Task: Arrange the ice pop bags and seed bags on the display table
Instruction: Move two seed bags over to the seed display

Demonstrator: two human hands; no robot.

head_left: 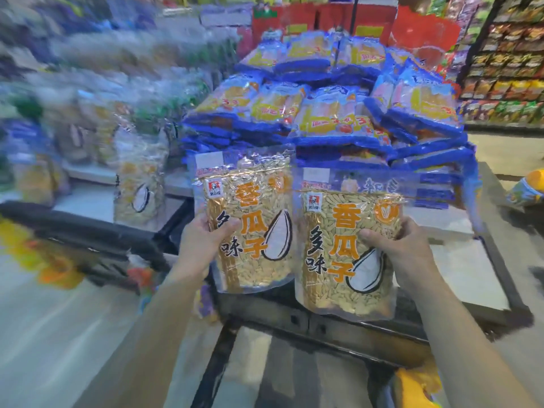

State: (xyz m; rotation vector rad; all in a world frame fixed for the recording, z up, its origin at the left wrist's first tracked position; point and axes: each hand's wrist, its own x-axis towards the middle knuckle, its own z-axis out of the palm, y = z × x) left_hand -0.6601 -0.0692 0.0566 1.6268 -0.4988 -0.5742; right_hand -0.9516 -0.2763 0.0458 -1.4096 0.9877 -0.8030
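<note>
Shop aisle, display table (pixel 477 262) carrying stacked ice pop bags (pixel 329 113). Left hand (pixel 200 245) is gripping one seed bag (pixel 253 228); right hand (pixel 403 248) is gripping another seed bag (pixel 347 254), fingers clamped, both upright before the table.

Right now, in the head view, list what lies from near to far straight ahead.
Seed bags in each hand, left and right → stacked ice pop bags on the display table → red boxes behind.
</note>
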